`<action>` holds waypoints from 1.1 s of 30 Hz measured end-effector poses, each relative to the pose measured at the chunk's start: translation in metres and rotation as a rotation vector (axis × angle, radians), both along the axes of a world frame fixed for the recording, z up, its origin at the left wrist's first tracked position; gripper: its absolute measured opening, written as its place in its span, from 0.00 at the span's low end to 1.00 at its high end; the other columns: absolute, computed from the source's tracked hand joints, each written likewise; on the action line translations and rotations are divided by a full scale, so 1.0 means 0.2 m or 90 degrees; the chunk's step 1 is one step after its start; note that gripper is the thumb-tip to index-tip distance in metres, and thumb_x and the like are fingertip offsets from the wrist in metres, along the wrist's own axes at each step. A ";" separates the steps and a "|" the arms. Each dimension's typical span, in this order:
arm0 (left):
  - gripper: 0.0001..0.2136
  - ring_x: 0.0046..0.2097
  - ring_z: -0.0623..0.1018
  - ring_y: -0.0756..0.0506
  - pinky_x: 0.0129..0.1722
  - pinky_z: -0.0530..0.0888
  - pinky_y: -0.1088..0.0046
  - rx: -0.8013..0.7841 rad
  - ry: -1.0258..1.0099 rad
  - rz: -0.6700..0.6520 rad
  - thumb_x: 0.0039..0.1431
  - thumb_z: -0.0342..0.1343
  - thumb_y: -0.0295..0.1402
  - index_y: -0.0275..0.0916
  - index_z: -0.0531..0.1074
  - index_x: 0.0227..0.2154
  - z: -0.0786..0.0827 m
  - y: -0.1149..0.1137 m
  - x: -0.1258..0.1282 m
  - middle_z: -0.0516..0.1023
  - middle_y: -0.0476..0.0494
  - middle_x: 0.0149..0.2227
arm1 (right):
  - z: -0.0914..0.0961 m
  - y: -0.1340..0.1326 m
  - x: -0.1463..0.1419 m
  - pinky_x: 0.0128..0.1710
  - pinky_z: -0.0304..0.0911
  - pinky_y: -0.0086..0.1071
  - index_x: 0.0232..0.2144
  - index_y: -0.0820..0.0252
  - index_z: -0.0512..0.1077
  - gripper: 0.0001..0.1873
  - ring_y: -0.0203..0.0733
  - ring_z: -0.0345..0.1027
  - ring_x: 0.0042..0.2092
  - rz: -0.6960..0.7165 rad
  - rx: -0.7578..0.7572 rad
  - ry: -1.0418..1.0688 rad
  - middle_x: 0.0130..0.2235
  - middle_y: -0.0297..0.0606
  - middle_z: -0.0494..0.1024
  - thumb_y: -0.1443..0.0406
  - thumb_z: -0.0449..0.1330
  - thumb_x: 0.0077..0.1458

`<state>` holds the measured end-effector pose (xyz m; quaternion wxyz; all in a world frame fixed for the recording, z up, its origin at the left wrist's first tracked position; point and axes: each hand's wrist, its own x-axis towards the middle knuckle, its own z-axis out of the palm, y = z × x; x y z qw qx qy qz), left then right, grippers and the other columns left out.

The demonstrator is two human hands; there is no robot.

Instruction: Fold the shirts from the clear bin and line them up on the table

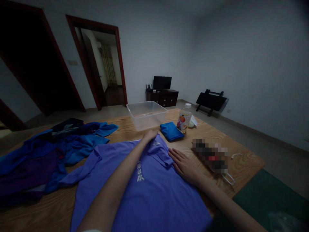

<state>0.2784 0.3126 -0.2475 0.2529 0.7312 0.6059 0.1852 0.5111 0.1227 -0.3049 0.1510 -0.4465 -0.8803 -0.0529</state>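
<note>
A purple T-shirt (154, 193) with white printed characters lies spread across the wooden table (241, 161) in front of me. My left hand (149, 136) reaches over it to the collar and shoulder area, with its fingers closed on the fabric. The cloth creases just below that hand. On the right, my right hand (182, 163) rests with fingers stretched out along the edge of the shirt's right sleeve. Beyond the hands sits a folded blue garment (172, 131).
A clear plastic box (145, 116) stands at the table's far side. To its right are a labelled bottle (184, 120) and a crumpled white item (193, 121). Loose blue and dark clothes (55, 151) are heaped at left. A blurred-out object (211, 156) lies at right.
</note>
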 end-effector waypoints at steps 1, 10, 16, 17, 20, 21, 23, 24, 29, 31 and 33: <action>0.18 0.46 0.82 0.42 0.47 0.81 0.61 -0.017 -0.009 -0.013 0.72 0.60 0.46 0.35 0.77 0.51 -0.01 0.00 -0.03 0.81 0.41 0.49 | 0.02 0.00 -0.01 0.73 0.58 0.57 0.77 0.60 0.55 0.33 0.55 0.51 0.76 0.004 0.016 -0.011 0.76 0.50 0.56 0.63 0.53 0.74; 0.18 0.27 0.74 0.47 0.28 0.67 0.75 -0.043 -0.050 -0.124 0.63 0.59 0.46 0.35 0.79 0.27 -0.14 -0.10 -0.21 0.76 0.48 0.23 | 0.11 -0.02 -0.12 0.64 0.71 0.50 0.62 0.57 0.76 0.21 0.53 0.73 0.65 0.123 0.036 -0.034 0.64 0.45 0.78 0.71 0.57 0.71; 0.18 0.46 0.81 0.41 0.45 0.73 0.70 0.069 -0.034 -0.084 0.72 0.49 0.40 0.34 0.79 0.48 -0.15 -0.12 -0.18 0.84 0.36 0.47 | 0.10 -0.05 -0.14 0.62 0.73 0.45 0.60 0.56 0.77 0.19 0.48 0.78 0.60 0.064 0.016 0.139 0.60 0.45 0.81 0.66 0.51 0.76; 0.17 0.47 0.82 0.40 0.48 0.74 0.68 0.079 -0.022 -0.085 0.72 0.50 0.40 0.34 0.79 0.48 -0.16 -0.13 -0.18 0.84 0.35 0.48 | 0.11 -0.06 -0.15 0.63 0.73 0.46 0.61 0.56 0.77 0.19 0.48 0.78 0.60 0.061 0.006 0.147 0.60 0.44 0.81 0.65 0.51 0.76; 0.13 0.49 0.82 0.37 0.52 0.74 0.65 0.112 0.012 -0.103 0.69 0.57 0.39 0.34 0.79 0.46 -0.20 -0.16 -0.19 0.84 0.34 0.47 | 0.12 -0.09 -0.17 0.63 0.73 0.47 0.61 0.58 0.77 0.20 0.48 0.76 0.62 0.073 -0.027 0.125 0.62 0.45 0.80 0.65 0.50 0.76; 0.14 0.51 0.81 0.37 0.54 0.74 0.64 0.130 0.019 -0.109 0.68 0.58 0.39 0.35 0.78 0.48 -0.21 -0.17 -0.20 0.84 0.34 0.48 | 0.12 -0.10 -0.17 0.63 0.72 0.48 0.61 0.58 0.76 0.20 0.50 0.76 0.62 0.076 -0.032 0.109 0.63 0.46 0.79 0.64 0.51 0.76; 0.15 0.55 0.80 0.37 0.58 0.73 0.62 0.173 0.024 -0.112 0.70 0.56 0.39 0.35 0.76 0.53 -0.24 -0.18 -0.20 0.83 0.33 0.52 | 0.12 -0.11 -0.17 0.65 0.70 0.51 0.64 0.58 0.74 0.22 0.53 0.73 0.65 0.075 -0.037 0.071 0.66 0.47 0.75 0.61 0.52 0.76; 0.16 0.56 0.80 0.37 0.59 0.72 0.62 0.193 0.024 -0.115 0.73 0.54 0.39 0.35 0.75 0.55 -0.25 -0.18 -0.21 0.82 0.33 0.53 | 0.13 -0.12 -0.17 0.66 0.69 0.52 0.66 0.58 0.73 0.23 0.54 0.71 0.66 0.070 -0.040 0.054 0.67 0.47 0.74 0.59 0.53 0.76; 0.20 0.62 0.77 0.43 0.66 0.69 0.66 0.251 0.025 -0.175 0.79 0.40 0.38 0.39 0.73 0.61 -0.31 -0.16 -0.22 0.79 0.38 0.60 | 0.12 -0.12 -0.15 0.72 0.60 0.53 0.74 0.52 0.61 0.28 0.52 0.59 0.74 0.013 -0.069 0.029 0.75 0.42 0.60 0.56 0.48 0.78; 0.23 0.65 0.75 0.44 0.68 0.68 0.66 0.264 0.034 -0.194 0.80 0.38 0.39 0.39 0.69 0.66 -0.35 -0.16 -0.23 0.77 0.39 0.64 | 0.08 -0.11 -0.14 0.74 0.56 0.53 0.77 0.52 0.55 0.31 0.51 0.51 0.77 -0.013 -0.080 0.025 0.77 0.43 0.54 0.54 0.47 0.78; 0.24 0.68 0.72 0.42 0.71 0.64 0.62 0.273 0.053 -0.206 0.80 0.37 0.41 0.39 0.65 0.70 -0.38 -0.17 -0.25 0.73 0.37 0.67 | 0.04 -0.10 -0.13 0.75 0.53 0.54 0.78 0.55 0.50 0.36 0.52 0.45 0.78 -0.052 -0.078 0.024 0.78 0.45 0.50 0.51 0.48 0.77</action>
